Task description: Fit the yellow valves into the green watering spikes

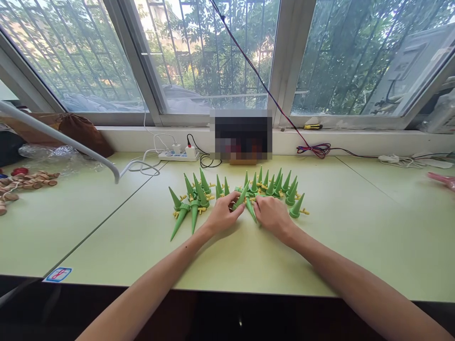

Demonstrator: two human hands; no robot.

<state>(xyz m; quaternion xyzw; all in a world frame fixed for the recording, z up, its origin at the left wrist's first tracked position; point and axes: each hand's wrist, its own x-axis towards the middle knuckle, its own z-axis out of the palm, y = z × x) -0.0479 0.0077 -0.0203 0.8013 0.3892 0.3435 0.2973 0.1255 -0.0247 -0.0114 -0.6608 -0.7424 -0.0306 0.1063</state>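
My left hand (223,213) is closed around a green plant watering spike (242,196), whose pointed end slants up and to the right. Beside it, my right hand (273,213) is curled with the knuckles up, its fingertips against another green spike (250,210) lying tip toward me. The fingers hide part of that grip. Several more green spikes with yellow valves stand upright on the right (270,187). On the left, some spikes stand while a couple lie flat, such as this green spike (180,221) pointing toward me.
A pixelated dark box (243,137) stands at the back against the sill. Left of it are a white power strip (177,155) and cables. A grey metal tube (64,139) crosses the left side, near wooden pieces (28,182). A yellow cutter (313,126) lies on the sill.
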